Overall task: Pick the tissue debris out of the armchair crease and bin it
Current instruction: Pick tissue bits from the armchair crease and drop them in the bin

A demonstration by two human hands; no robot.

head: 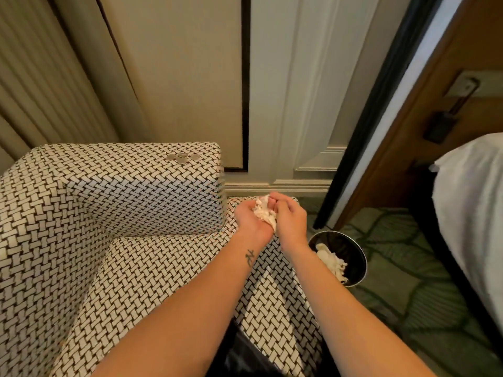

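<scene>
I am watching both hands meeting above the right arm of the armchair [109, 213]. The left hand [251, 223] is lying palm up, its grip cupping the tissue [262, 212]. The right hand [290, 216] is arching over it, its grip pinching the same wad. The bin [363, 257] is standing just right of the armchair, already holding white scraps.

One wide-angle view only — worn on the person's head, facing forward and steeply down. It sits close over the armchair [122, 208], which fills the lower left; the bin [352, 250] on the carpet [408, 284] lies right of centre, the bed [468, 202] along the right edge — the wall [272, 77] above.
</scene>
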